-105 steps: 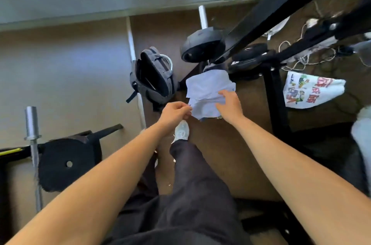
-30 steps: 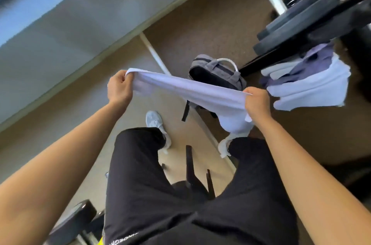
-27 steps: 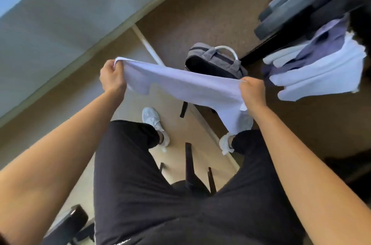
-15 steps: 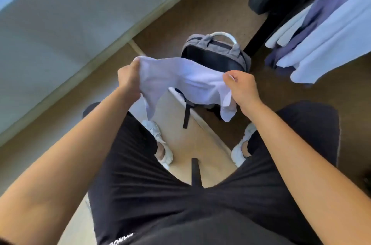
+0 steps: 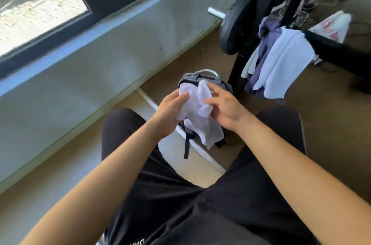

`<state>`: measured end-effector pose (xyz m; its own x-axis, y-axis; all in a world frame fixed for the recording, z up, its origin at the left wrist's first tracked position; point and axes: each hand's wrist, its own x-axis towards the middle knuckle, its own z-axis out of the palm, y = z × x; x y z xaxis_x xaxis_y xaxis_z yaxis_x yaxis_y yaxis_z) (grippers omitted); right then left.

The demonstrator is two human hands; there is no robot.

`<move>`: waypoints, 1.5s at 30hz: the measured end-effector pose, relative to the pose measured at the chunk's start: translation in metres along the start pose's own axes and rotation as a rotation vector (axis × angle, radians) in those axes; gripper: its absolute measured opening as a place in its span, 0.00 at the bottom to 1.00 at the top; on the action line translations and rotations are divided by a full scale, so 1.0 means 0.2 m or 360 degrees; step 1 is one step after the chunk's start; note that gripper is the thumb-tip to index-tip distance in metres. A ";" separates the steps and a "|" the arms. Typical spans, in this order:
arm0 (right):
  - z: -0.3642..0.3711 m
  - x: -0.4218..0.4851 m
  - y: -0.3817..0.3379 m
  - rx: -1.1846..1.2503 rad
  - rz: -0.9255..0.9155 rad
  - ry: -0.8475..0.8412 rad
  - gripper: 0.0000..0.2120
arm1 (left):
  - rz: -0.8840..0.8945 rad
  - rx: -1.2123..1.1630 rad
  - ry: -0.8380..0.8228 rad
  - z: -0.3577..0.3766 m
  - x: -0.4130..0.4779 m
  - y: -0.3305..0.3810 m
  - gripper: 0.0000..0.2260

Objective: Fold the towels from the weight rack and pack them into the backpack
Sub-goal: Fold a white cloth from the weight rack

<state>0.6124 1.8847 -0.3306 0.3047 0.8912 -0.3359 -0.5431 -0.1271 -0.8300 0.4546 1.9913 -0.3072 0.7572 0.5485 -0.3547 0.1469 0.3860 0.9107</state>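
I hold a white towel (image 5: pixel 197 116) bunched between both hands in front of my knees. My left hand (image 5: pixel 170 112) grips its left side and my right hand (image 5: pixel 224 109) pinches its right fold, while a loose end hangs down. Right behind the towel, the grey backpack (image 5: pixel 210 80) stands on the floor, mostly hidden by the towel and my hands. More towels, a white one (image 5: pixel 285 64) and a purple one (image 5: pixel 265 44), hang over the black weight rack (image 5: pixel 329 48) at the right.
A black weight plate (image 5: pixel 234 24) on a steel bar stands by the rack. A printed white bag (image 5: pixel 333 26) and cables lie on the floor behind it. A wall with a window runs along the left. My legs in black shorts fill the foreground.
My hands have come together, so the towel went from stretched wide to bunched in front of the backpack. The view has tilted up toward the window.
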 end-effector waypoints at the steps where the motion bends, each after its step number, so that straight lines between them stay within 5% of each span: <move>1: 0.01 -0.02 0.01 -0.0118 -0.0008 -0.0038 0.27 | 0.0028 -0.0014 -0.0067 0.02 -0.02 -0.01 0.17; 6: 0.02 -0.07 0.02 -0.0762 0.0049 -0.0144 0.42 | 0.0010 0.0055 -0.0333 0.03 -0.06 -0.09 0.27; 11: -0.03 -0.08 0.05 -0.1091 0.0162 -0.0188 0.40 | -0.0097 0.0187 -0.0398 0.00 0.00 -0.16 0.30; 20: -0.20 -0.07 0.30 -0.0978 0.0163 0.0096 0.36 | -0.0297 -0.0003 -0.0318 -0.05 0.19 -0.41 0.23; 26: -0.21 -0.05 0.36 -0.0583 0.0134 0.0237 0.15 | -0.0267 -0.0043 -0.0104 -0.04 0.24 -0.53 0.16; 32: -0.22 -0.07 0.31 -0.0155 0.0136 0.0044 0.21 | -0.0134 -0.0353 -0.0120 -0.07 0.27 -0.48 0.20; 39: -0.15 -0.05 0.36 -0.0812 -0.0336 0.0240 0.16 | -0.0093 -0.0295 -0.0034 -0.09 0.26 -0.51 0.07; 45: -0.13 -0.04 0.39 -0.1173 -0.0549 0.0399 0.08 | -0.0073 -0.0195 0.0019 -0.09 0.26 -0.52 0.12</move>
<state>0.5889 1.8567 -0.4041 0.5712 0.8204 -0.0273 0.2337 -0.1944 -0.9527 0.4678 1.9928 -0.4235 0.7436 0.5367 -0.3987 0.1020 0.4984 0.8609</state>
